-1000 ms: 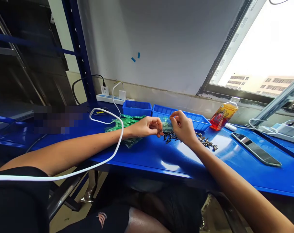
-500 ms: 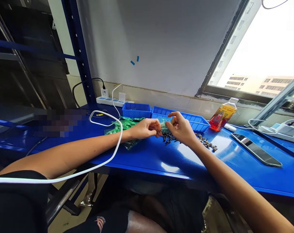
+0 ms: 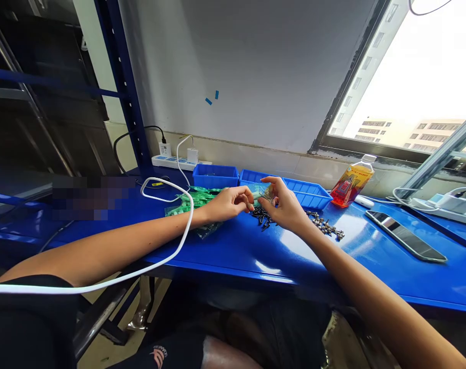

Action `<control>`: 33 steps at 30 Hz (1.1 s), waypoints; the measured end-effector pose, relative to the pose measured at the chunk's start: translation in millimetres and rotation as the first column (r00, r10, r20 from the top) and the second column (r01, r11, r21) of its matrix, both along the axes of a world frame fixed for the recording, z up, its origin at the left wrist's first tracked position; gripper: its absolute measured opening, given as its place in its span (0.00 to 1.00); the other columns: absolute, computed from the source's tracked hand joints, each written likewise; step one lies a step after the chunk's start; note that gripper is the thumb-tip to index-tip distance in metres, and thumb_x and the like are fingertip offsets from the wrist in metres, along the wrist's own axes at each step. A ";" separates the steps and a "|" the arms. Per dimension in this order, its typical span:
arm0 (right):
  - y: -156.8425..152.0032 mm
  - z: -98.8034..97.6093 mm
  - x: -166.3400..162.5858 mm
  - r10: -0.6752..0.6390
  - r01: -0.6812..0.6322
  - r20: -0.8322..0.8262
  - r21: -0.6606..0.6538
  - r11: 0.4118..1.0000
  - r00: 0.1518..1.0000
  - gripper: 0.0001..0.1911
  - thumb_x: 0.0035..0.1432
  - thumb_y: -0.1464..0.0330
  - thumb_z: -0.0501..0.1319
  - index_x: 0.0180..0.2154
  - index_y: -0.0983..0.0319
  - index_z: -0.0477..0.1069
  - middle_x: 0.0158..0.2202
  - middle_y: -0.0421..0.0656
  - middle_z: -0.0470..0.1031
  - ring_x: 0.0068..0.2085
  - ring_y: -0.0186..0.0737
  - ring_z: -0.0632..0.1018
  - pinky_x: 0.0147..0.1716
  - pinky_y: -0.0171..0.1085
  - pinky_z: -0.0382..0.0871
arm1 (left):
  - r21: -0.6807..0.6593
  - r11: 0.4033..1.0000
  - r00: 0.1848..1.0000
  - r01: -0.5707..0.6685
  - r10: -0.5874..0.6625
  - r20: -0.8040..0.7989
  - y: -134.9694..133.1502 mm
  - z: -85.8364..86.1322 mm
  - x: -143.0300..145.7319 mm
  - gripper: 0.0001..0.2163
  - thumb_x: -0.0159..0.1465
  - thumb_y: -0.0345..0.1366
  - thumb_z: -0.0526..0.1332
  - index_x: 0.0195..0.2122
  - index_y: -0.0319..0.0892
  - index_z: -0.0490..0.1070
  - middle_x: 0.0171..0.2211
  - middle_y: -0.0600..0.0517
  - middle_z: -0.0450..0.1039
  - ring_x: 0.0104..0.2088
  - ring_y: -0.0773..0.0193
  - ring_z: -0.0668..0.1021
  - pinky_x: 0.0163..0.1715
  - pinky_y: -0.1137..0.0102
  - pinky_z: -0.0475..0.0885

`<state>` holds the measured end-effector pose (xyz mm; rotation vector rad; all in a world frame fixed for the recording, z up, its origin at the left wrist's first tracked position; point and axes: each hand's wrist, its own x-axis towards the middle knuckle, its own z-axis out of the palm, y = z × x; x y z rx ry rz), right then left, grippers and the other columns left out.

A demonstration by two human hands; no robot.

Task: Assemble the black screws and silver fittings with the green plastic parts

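Note:
My left hand [image 3: 228, 203] and my right hand [image 3: 283, 205] meet above the blue table [image 3: 233, 246], and both pinch a small clear green plastic bag [image 3: 260, 192] between their fingertips. Just under the bag lies a heap of small black screws [image 3: 261, 217]. Behind my left hand sits a pile of green plastic bags [image 3: 194, 201]. A scatter of silver screws [image 3: 325, 224] lies to the right of my right wrist.
Two blue trays [image 3: 215, 176] [image 3: 307, 192] stand at the back, with a white power strip [image 3: 173, 162] further left. An orange drink bottle [image 3: 351, 180], a phone [image 3: 405, 238] and cables [image 3: 444, 202] are on the right. A white cable [image 3: 167, 251] crosses my left arm.
Both hands have lowered slightly and shifted a little left with the small bag; the fingers have closed in on its top edge.

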<state>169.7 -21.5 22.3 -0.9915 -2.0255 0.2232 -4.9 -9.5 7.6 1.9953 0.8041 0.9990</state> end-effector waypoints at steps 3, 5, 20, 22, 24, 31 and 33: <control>-0.2 -2.3 -1.1 -0.025 0.026 -0.027 0.026 0.999 0.999 0.14 0.48 0.71 0.56 0.39 0.60 0.59 0.21 0.31 0.59 0.20 0.29 0.62 0.22 0.31 0.55 | 0.037 0.997 0.998 -0.067 0.067 0.006 0.2 1.1 -0.5 0.06 0.55 0.29 0.57 0.35 0.40 0.65 0.35 0.50 0.73 0.36 0.64 0.75 0.38 0.67 0.69; 0.9 -4.6 -1.1 -0.049 0.052 -0.054 0.049 0.997 0.997 0.14 0.47 0.71 0.57 0.38 0.60 0.58 0.21 0.31 0.60 0.20 0.29 0.62 0.21 0.31 0.56 | 0.044 0.997 0.997 -0.069 0.068 0.021 -1.3 2.5 -1.0 0.12 0.55 0.31 0.59 0.41 0.40 0.65 0.42 0.48 0.71 0.40 0.62 0.74 0.40 0.65 0.69; 8.9 -12.3 -1.8 -0.184 0.198 -0.121 0.112 0.974 0.975 0.07 0.52 0.69 0.50 0.36 0.60 0.61 0.32 0.47 0.76 0.31 0.42 0.77 0.31 0.39 0.68 | -0.146 0.973 0.975 0.178 -0.154 0.159 -6.7 3.8 -1.6 0.26 0.54 0.36 0.60 0.56 0.51 0.63 0.61 0.51 0.57 0.62 0.52 0.56 0.54 0.58 0.61; 8.3 -12.4 -2.3 -0.187 0.196 -0.087 0.120 0.973 0.979 0.07 0.52 0.70 0.49 0.36 0.60 0.61 0.31 0.46 0.76 0.29 0.42 0.76 0.29 0.38 0.67 | -0.129 0.974 0.972 0.188 -0.165 0.169 -4.8 2.9 -2.1 0.25 0.54 0.36 0.61 0.55 0.51 0.64 0.61 0.52 0.58 0.62 0.53 0.56 0.57 0.59 0.58; 7.7 -11.9 -2.6 -0.179 0.187 -0.066 0.133 0.973 0.982 0.07 0.53 0.70 0.49 0.35 0.59 0.61 0.30 0.45 0.76 0.28 0.41 0.76 0.28 0.37 0.67 | -0.125 0.971 0.964 0.203 -0.176 0.199 -3.6 2.5 -2.1 0.24 0.54 0.36 0.61 0.54 0.51 0.65 0.60 0.53 0.59 0.62 0.53 0.56 0.57 0.59 0.56; 7.0 -11.2 -2.7 -0.180 0.182 -0.026 0.168 0.969 0.983 0.08 0.55 0.71 0.48 0.37 0.60 0.61 0.31 0.46 0.77 0.29 0.41 0.77 0.29 0.36 0.67 | -0.270 0.935 0.945 0.228 -0.146 0.292 -9.5 5.5 -1.1 0.24 0.54 0.41 0.61 0.54 0.49 0.65 0.60 0.49 0.58 0.62 0.51 0.55 0.54 0.57 0.59; 6.7 -11.8 -2.8 -0.183 0.182 -0.010 0.168 0.969 0.983 0.08 0.55 0.71 0.47 0.38 0.60 0.61 0.31 0.47 0.77 0.30 0.42 0.77 0.30 0.37 0.68 | -0.293 0.929 0.943 0.228 -0.136 0.304 -10.1 6.5 -1.0 0.24 0.54 0.41 0.61 0.53 0.49 0.66 0.60 0.49 0.59 0.62 0.51 0.55 0.54 0.57 0.59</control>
